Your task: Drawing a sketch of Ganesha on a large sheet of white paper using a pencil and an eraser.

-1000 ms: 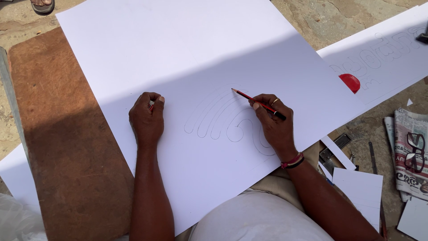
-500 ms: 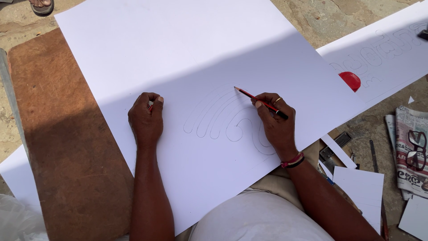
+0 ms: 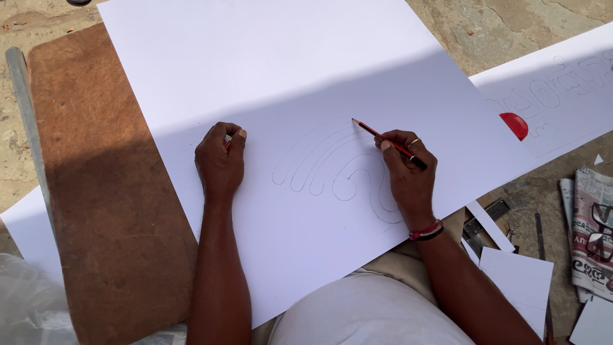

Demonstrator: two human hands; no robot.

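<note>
A large white sheet [image 3: 287, 83] of smooth, stiff paper is seen spread across most of the view, its far half lit by sun and its near half shaded. It is laid partly over a brown board [image 3: 96, 191], rough and worn in texture, with rounded corners, which is exposed at 9 o'clock of the sheet. Stony ground [image 3: 498, 25] is visible at 1 o'clock. A second white sheet [image 3: 562, 96], marked with faint pencilled outlines, is laid at 3 o'clock of the main sheet, and a red half-round shape [image 3: 514, 125] is seen at the edge where the two meet. Folded newspaper [image 3: 594, 230] and small white paper offcuts [image 3: 517, 281] are scattered at 4 o'clock.

Near the sheet's middle, curved pencilled outlines [image 3: 332, 169] are drawn: nested arches and a looping band, thin and grey.

The left hand [image 3: 220, 160] is rested on the sheet at 9 o'clock of the outlines, curled into a loose fist; something small and red is glimpsed between its fingers, but what it is cannot be told. The right hand [image 3: 408, 176], well apart from the left, is closed around a slim red pencil [image 3: 389, 144] with a dark end. The pencil is tilted, its sharpened tip set on the paper at the outlines' 1 o'clock edge. A ring is worn on one finger and red and dark bands [image 3: 426, 231] at the wrist.
</note>
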